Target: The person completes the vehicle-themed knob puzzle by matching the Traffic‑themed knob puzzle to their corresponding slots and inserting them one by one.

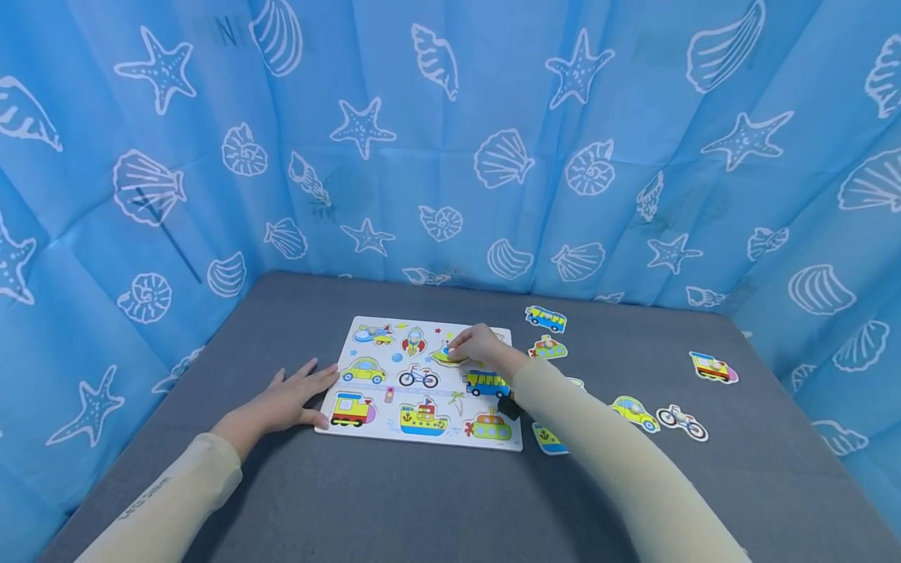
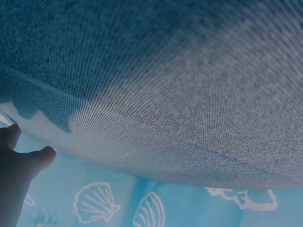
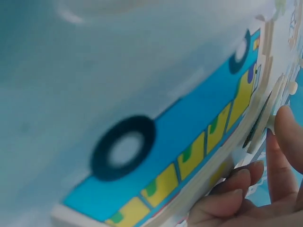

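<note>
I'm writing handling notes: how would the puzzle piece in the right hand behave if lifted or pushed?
The puzzle piece is probably stiff: its edge looks straight in the right wrist view. It looks thin, so it is likely light, and the right hand pinches it by a small knob. Being flat, it would probably slide rather than roll.

Head view: bright, even light; curtain (image 1: 436, 188) behind the board (image 1: 383, 410) legible; soft arm shadows on the table (image 1: 394, 500), viewer's side of the board. Left wrist: dim, left hand (image 2: 14, 175) near silhouette, table edge bowed. Right wrist: milky haze; board's nearest surface blurred.
</note>
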Demonstrator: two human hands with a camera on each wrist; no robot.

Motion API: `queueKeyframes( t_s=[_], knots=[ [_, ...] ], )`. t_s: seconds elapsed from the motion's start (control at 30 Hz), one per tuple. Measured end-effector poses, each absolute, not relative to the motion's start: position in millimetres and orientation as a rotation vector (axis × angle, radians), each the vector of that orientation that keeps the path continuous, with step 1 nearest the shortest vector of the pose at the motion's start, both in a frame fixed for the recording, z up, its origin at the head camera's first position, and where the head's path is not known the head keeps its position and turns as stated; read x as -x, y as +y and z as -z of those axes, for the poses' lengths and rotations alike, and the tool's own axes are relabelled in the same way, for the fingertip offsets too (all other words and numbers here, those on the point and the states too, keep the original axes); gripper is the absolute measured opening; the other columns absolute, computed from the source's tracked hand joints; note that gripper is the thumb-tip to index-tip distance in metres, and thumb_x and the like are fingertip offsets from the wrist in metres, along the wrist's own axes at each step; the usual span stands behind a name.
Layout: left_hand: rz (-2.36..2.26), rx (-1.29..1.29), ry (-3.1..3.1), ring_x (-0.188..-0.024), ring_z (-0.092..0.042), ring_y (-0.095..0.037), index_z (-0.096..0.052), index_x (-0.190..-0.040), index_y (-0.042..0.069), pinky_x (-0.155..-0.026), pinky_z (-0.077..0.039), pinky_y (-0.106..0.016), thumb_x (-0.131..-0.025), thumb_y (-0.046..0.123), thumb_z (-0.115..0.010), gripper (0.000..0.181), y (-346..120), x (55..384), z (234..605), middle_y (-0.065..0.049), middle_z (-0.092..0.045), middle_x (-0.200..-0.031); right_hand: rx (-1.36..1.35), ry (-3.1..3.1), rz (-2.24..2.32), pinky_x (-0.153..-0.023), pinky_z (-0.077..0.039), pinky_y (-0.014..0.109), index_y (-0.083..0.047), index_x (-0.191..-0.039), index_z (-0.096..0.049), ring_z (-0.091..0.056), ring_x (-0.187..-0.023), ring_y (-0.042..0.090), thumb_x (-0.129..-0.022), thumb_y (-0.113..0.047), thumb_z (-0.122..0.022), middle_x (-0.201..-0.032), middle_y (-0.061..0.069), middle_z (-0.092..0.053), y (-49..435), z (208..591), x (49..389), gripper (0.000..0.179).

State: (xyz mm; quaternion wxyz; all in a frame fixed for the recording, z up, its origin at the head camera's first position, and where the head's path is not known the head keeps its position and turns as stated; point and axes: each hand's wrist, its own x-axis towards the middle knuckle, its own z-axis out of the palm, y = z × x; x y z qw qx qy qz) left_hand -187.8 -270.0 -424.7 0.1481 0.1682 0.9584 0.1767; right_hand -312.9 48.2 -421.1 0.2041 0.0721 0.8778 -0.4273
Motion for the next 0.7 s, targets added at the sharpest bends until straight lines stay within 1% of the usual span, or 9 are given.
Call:
queueKeyframes(
  t_s=[0.1, 0.27, 0.47, 0.53, 0.6, 0.67, 0.7],
  knots=[
    [-0.511, -0.487, 2.756, -0.144, -0.009, -0.046, -0.033, -0.151, 0.006, -0.105, -0.002, -0.073, -0.077, 0.051, -0.073, 0.095, -270, 189, 424, -0.015, -0.029, -0.156, -0.204, 2.460, 1.171, -0.083, -0.044, 0.036, -0.009, -0.092, -0.074, -0.055, -0.095, 0.024, -0.085, -0.011, -0.076, -0.106, 0.007, -0.064, 47, 420, 316, 0.007],
    [-0.505, -0.481, 2.756, -0.143, -0.009, -0.047, -0.032, -0.151, 0.006, -0.105, -0.002, -0.073, -0.077, 0.052, -0.072, 0.096, -271, 188, 422, -0.016, -0.028, -0.157, -0.190, 2.473, 1.103, -0.089, -0.043, 0.038, -0.012, -0.091, -0.076, -0.054, -0.100, 0.025, -0.085, -0.016, -0.077, -0.105, 0.006, -0.064, 45, 418, 320, 0.008],
    [-0.522, -0.473, 2.745, -0.144, -0.008, -0.047, -0.032, -0.152, 0.006, -0.104, -0.001, -0.073, -0.076, 0.053, -0.073, 0.098, -272, 188, 423, -0.016, -0.028, -0.157, -0.185, 2.457, 1.057, -0.086, -0.043, 0.039, -0.013, -0.087, -0.077, -0.055, -0.098, 0.025, -0.084, -0.016, -0.078, -0.101, 0.006, -0.065, 43, 420, 324, 0.005],
    [-0.519, -0.473, 2.744, -0.144, -0.007, -0.047, -0.031, -0.152, 0.007, -0.104, 0.000, -0.073, -0.076, 0.054, -0.073, 0.098, -272, 188, 425, -0.015, -0.028, -0.157, -0.183, 2.451, 1.054, -0.088, -0.043, 0.040, -0.013, -0.089, -0.077, -0.055, -0.099, 0.026, -0.085, -0.017, -0.077, -0.104, 0.007, -0.065, 44, 419, 322, 0.006],
    [-0.514, -0.476, 2.746, -0.144, -0.008, -0.047, -0.031, -0.152, 0.007, -0.104, -0.001, -0.073, -0.076, 0.054, -0.072, 0.098, -272, 189, 426, -0.015, -0.028, -0.157, -0.181, 2.444, 1.064, -0.089, -0.042, 0.040, -0.013, -0.093, -0.076, -0.054, -0.100, 0.026, -0.086, -0.018, -0.076, -0.111, 0.008, -0.064, 46, 417, 319, 0.009],
    [-0.515, -0.477, 2.744, -0.143, -0.008, -0.047, -0.032, -0.152, 0.006, -0.104, -0.001, -0.073, -0.076, 0.053, -0.073, 0.097, -270, 188, 425, -0.015, -0.028, -0.157, -0.172, 2.424, 1.093, -0.088, -0.043, 0.038, -0.013, -0.099, -0.076, -0.053, -0.099, 0.024, -0.087, -0.019, -0.075, -0.118, 0.008, -0.062, 51, 414, 315, 0.014],
    [-0.515, -0.476, 2.742, -0.143, -0.008, -0.047, -0.031, -0.152, 0.006, -0.105, -0.001, -0.073, -0.077, 0.052, -0.073, 0.097, -269, 187, 425, -0.015, -0.027, -0.157, -0.172, 2.404, 1.122, -0.085, -0.043, 0.036, -0.013, -0.103, -0.076, -0.052, -0.095, 0.024, -0.087, -0.019, -0.075, -0.120, 0.009, -0.061, 53, 414, 314, 0.017]
  ],
)
